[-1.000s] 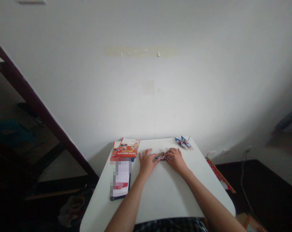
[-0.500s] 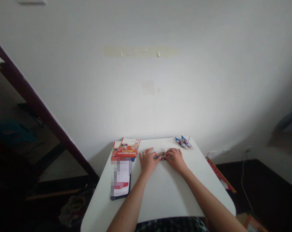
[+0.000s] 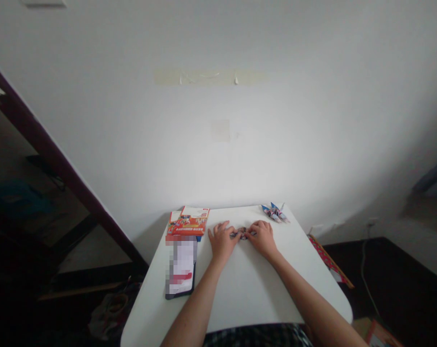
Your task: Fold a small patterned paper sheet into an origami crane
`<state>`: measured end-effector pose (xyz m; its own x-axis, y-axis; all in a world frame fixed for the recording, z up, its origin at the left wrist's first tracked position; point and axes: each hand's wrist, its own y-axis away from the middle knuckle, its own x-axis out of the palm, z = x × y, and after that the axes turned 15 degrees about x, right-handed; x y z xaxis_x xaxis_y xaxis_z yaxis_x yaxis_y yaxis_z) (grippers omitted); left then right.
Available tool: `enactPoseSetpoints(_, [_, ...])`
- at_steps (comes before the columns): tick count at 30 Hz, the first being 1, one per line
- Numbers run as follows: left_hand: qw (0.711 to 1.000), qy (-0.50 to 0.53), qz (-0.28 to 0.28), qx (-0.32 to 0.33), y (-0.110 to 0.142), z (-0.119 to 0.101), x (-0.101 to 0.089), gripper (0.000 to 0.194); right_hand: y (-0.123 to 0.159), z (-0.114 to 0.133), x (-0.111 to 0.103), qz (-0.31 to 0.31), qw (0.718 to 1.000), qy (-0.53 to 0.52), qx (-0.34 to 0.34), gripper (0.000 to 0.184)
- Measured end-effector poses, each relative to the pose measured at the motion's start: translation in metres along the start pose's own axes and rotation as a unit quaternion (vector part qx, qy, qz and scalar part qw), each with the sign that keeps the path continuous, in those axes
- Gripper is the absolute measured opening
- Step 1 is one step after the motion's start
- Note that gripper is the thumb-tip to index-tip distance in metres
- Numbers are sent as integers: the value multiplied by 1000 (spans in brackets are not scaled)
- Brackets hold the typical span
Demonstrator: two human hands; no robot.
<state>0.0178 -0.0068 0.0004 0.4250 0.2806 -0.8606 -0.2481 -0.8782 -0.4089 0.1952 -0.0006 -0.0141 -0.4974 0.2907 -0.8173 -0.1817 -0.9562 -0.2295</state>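
Between my hands, on the white table, lies a small piece of patterned folded paper [image 3: 243, 233], mostly covered by fingers. My left hand [image 3: 222, 240] pinches its left end with thumb and index finger, the other fingers spread on the tabletop. At the right end, my right hand [image 3: 262, 237] presses it with thumb and fingertips. Near the table's far right corner lie folded paper pieces [image 3: 276, 212], pointed, blue and multicoloured, close together. The exact shape of the paper in my hands cannot be made out.
Orange-and-white booklets [image 3: 188, 222] lie overlapped at the far left of the white table [image 3: 250, 294]. A tablet or phone [image 3: 184, 267], partly blurred, rests before them. The wall [image 3: 218, 164] rises right behind the table. A dark red-framed mirror [image 3: 59, 152] leans at left.
Both hands stay on the paper in nearly the same place, with only a slight shift of the right fingers toward the left. The view has moved a little.
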Motion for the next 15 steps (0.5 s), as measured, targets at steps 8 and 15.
enactPoseSetpoints(8, [1000, -6, 6, -5, 0, -2, 1, 14, 1, 6, 0, -4, 1000, 1, 30, 11])
enactPoseSetpoints(15, [1000, -10, 7, -10, -1, -4, -1, 13, 1, 8, -1, 1, 999, -10, 44, 11])
